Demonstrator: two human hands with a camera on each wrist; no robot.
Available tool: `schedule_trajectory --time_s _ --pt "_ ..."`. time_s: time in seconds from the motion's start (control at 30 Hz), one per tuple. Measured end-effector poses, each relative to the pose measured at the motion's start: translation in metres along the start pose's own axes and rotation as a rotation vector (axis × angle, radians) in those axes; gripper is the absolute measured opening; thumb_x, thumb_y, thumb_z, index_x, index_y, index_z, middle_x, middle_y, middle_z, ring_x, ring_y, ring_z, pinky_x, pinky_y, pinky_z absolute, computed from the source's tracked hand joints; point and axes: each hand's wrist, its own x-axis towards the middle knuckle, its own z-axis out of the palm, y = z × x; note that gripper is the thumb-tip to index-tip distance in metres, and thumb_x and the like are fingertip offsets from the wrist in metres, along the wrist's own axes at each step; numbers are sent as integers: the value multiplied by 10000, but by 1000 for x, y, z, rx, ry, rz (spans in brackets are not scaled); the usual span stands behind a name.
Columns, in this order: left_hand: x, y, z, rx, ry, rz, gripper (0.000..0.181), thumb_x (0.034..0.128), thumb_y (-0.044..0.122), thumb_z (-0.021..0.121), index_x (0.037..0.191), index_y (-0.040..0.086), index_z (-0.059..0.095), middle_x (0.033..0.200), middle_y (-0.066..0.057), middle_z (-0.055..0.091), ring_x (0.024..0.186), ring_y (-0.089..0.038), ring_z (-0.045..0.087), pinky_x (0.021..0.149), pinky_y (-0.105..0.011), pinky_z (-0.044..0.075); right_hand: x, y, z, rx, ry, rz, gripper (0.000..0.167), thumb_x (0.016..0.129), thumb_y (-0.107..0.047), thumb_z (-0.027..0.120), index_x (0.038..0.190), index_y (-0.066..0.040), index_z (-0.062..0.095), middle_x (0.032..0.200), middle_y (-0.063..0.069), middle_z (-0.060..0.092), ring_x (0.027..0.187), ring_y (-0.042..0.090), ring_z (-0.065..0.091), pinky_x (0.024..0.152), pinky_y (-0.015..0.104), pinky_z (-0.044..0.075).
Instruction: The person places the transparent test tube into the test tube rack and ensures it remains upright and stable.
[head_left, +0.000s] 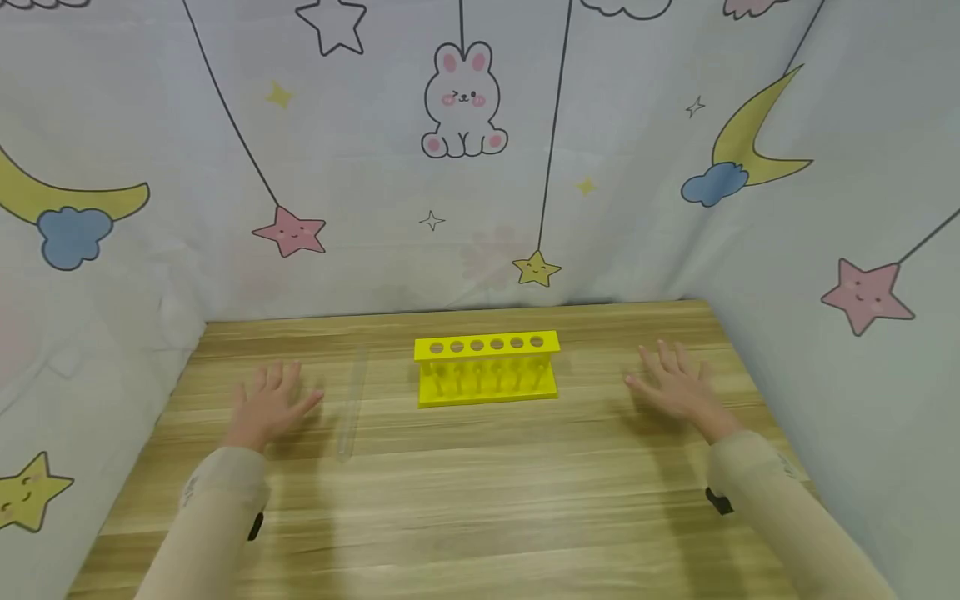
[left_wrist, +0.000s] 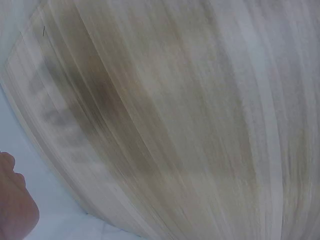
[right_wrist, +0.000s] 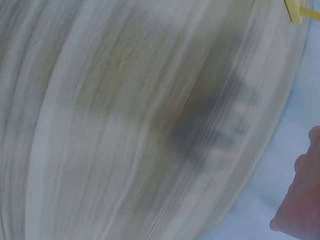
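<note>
The left hand (head_left: 266, 408), fingers spread and holding nothing, is over the left part of the table, beside a clear, thin tube-like object (head_left: 352, 408) lying lengthwise. To the right, the right hand (head_left: 678, 390) is likewise spread and holds nothing. Between them stands a yellow rack (head_left: 487, 400) with a row of holes on top and pegs below; neither hand touches it. Part of the left hand (left_wrist: 16, 205) shows at the edge of the left wrist view. The right wrist view has part of the right hand (right_wrist: 302, 195) and a corner of the rack (right_wrist: 295, 11).
The wood-grain table (head_left: 480, 500) casts back shadows beneath both arms. A white curtain (head_left: 360, 150) printed with stars, moons and a rabbit rises behind the table's back edge and along both sides.
</note>
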Motion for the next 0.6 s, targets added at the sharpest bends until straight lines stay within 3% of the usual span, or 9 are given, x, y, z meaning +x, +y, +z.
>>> schedule_trajectory --time_s 0.13,0.4,0.6 --pt "5 5 1 5 12 10 836 862 618 269 1404 1 111 1419 -319 60 1282 -507 23 949 -699 -46 6 -9 0 13 4 -16 787 846 -660 212 1432 -160 52 1472 195 -59 1324 398 -137 947 692 -99" --pt "13 13 5 6 64 31 806 876 587 295 1397 -9 144 1406 -317 142 1275 -493 102 968 -688 32 16 -24 0 41 69 -47 781 854 -641 240 1430 -137 84 1475 185 -13 1333 418 -27 965 689 -55" --pt "17 19 6 4 123 40 806 869 601 289 1386 -9 188 1381 -295 242 1245 -482 201 975 -672 107 22 -34 -1 131 156 -92 743 875 -554 349 1414 -78 162 1465 207 102 1326 418 87 986 675 72"
